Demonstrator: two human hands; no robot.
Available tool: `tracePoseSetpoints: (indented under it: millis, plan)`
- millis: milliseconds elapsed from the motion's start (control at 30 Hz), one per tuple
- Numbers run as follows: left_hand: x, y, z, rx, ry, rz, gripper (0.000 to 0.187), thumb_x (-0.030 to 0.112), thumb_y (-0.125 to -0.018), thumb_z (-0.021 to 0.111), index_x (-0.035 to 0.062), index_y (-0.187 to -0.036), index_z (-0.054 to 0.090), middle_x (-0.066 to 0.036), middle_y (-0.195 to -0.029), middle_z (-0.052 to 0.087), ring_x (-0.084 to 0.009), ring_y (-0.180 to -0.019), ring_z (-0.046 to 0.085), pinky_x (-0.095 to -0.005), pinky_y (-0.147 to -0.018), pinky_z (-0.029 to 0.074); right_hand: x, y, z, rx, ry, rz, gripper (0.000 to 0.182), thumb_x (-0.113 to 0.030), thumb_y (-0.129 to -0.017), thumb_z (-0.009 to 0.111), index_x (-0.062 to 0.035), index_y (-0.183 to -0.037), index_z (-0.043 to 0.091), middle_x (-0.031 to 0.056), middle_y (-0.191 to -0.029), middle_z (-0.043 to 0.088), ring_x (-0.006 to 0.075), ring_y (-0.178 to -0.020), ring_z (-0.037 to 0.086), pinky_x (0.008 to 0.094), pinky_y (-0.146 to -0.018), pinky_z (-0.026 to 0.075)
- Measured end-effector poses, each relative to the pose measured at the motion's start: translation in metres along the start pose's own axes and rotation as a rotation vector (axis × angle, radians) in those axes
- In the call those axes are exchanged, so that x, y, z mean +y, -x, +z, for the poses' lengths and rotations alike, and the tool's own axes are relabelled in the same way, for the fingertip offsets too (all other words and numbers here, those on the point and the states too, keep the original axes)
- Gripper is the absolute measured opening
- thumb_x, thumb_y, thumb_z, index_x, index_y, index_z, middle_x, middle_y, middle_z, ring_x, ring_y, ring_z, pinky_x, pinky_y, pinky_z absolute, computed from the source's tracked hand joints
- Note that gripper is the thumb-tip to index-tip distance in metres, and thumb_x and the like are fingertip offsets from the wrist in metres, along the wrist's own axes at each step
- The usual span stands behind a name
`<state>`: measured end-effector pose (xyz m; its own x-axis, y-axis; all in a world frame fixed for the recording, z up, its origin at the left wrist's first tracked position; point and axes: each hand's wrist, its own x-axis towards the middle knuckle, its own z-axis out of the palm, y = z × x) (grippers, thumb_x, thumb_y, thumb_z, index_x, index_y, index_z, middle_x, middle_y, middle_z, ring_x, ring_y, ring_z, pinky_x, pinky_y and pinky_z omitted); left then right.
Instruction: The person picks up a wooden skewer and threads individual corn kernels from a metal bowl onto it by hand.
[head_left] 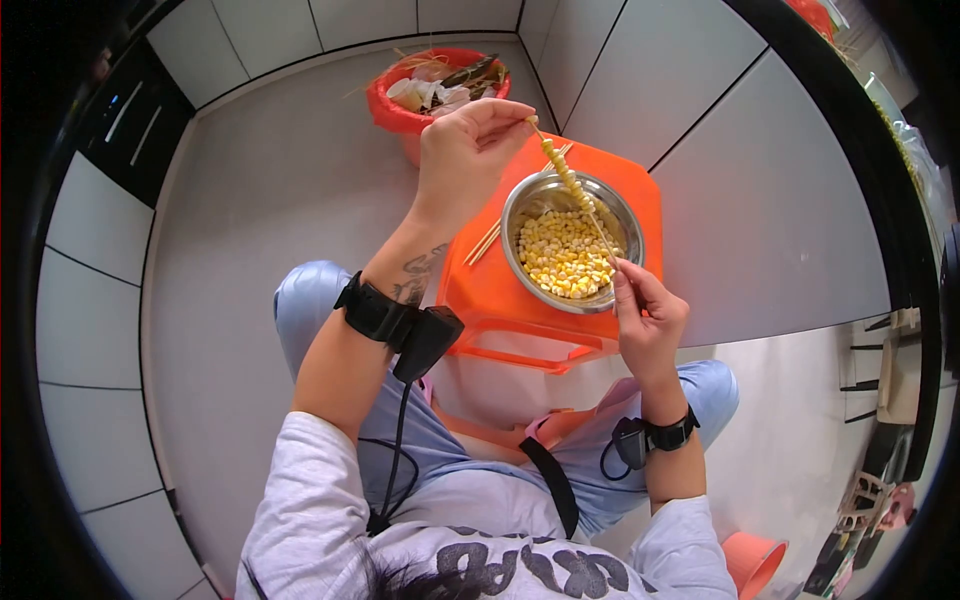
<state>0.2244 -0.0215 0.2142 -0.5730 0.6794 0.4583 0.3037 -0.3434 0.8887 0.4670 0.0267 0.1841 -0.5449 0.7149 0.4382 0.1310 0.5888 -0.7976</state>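
A thin wooden skewer threaded with yellow corn kernels (566,174) slants over a steel bowl (632,222). My left hand (468,150) pinches a kernel at its upper end, fingertips closed. Lower down, my right hand (650,318) grips the bare end of the skewer between thumb and fingers, at the bowl's right rim. Loose corn kernels (562,250) lie inside the bowl, which rests on an orange plastic stool (470,300). Several bare skewers (484,243) lie on the stool to the left of the bowl, partly hidden behind it.
Behind the stool stands a red-lined bin (405,120) full of waste. White cabinets (750,200) rise close on the right. My knees flank the stool's near side. A pink bucket (752,560) is at the lower right.
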Motion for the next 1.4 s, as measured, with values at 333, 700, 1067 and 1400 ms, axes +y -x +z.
tracePoseSetpoints:
  millis: [333,700,1067,1400]
  plan:
    - [0.004,0.005,0.003,0.036,-0.081,0.065,0.017,0.005,-0.088,0.063,-0.0041,-0.102,0.065,-0.008,-0.094,0.070,-0.0101,-0.087,0.065,-0.0216,-0.078,0.052,0.000,0.002,0.000,-0.006,0.007,-0.005,0.017,-0.004,-0.089,0.062,0.0052,-0.102,0.066,0.0027,-0.070,0.064,0.0019,-0.061,0.052,0.0179,-0.054,0.043]
    - [0.001,0.003,0.004,0.055,-0.055,0.064,0.017,0.005,-0.088,0.062,-0.0041,-0.102,0.065,-0.008,-0.094,0.070,-0.0100,-0.087,0.066,-0.0219,-0.078,0.053,0.001,0.002,0.000,0.006,0.012,-0.015,0.017,-0.005,-0.089,0.063,0.0049,-0.102,0.066,0.0026,-0.068,0.063,0.0014,-0.059,0.051,0.0178,-0.053,0.042]
    - [-0.003,0.003,0.005,0.074,-0.112,0.096,0.015,0.005,-0.088,0.063,-0.0041,-0.100,0.065,-0.009,-0.093,0.070,-0.0106,-0.087,0.066,-0.0219,-0.077,0.053,-0.001,0.003,0.001,0.015,0.011,-0.014,0.017,-0.004,-0.089,0.062,0.0050,-0.102,0.066,0.0020,-0.068,0.062,0.0009,-0.058,0.049,0.0173,-0.052,0.041]
    - [-0.006,0.004,0.007,0.094,-0.049,0.075,0.012,0.006,-0.087,0.063,-0.0029,-0.095,0.066,-0.008,-0.088,0.070,-0.0098,-0.082,0.067,-0.0217,-0.074,0.053,-0.001,0.005,0.003,0.011,-0.007,0.007,0.017,-0.005,-0.089,0.062,0.0057,-0.102,0.066,0.0049,-0.074,0.066,0.0025,-0.063,0.055,0.0183,-0.057,0.046]
